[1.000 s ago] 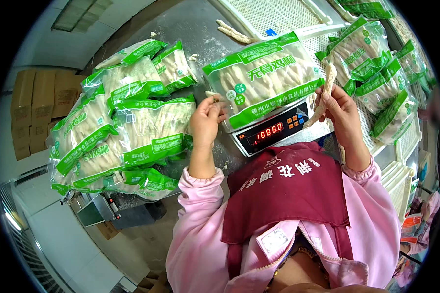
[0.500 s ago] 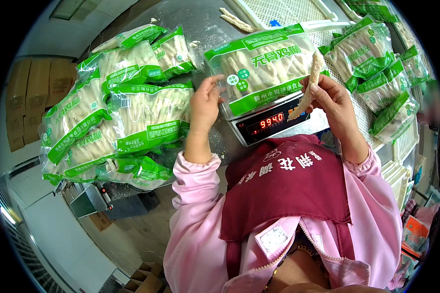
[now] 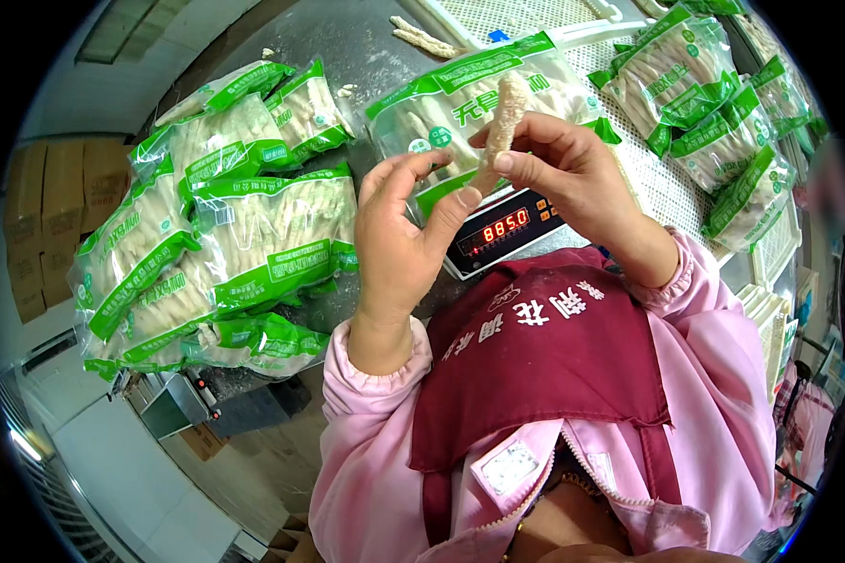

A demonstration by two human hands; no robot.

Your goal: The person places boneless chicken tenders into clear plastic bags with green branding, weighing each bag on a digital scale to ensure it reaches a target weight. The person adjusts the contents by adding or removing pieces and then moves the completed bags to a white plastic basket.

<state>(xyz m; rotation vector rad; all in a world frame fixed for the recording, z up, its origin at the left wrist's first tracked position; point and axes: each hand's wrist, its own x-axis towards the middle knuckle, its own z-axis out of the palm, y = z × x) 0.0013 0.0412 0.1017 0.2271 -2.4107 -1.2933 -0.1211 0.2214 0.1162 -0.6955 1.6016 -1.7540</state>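
Note:
In front of my chest, my right hand (image 3: pixel 573 169) pinches a long, pale breaded strip (image 3: pixel 508 111) between thumb and fingers, its upper end pointing away from me. My left hand (image 3: pixel 396 230) is raised beside the strip's lower end, thumb and fingers apart. The left thumb is close to that end; whether it touches is unclear. Behind both hands, a clear and green bag (image 3: pixel 559 75) full of similar strips lies on a digital scale (image 3: pixel 498 235) with a lit red display. My hands cover part of the bag and scale.
Filled bags (image 3: pixel 272 225) are piled on the metal table to the left. More bags (image 3: pixel 676 70) lie at the right on white perforated trays (image 3: pixel 587 61). Loose strips (image 3: pixel 422 38) rest on the table's far side. Cardboard boxes (image 3: pixel 61 202) are stacked at far left.
My right hand has brought the strip left, over the bag. My left hand has left the bag's side and come near the strip. The scale's displayed reading has dropped.

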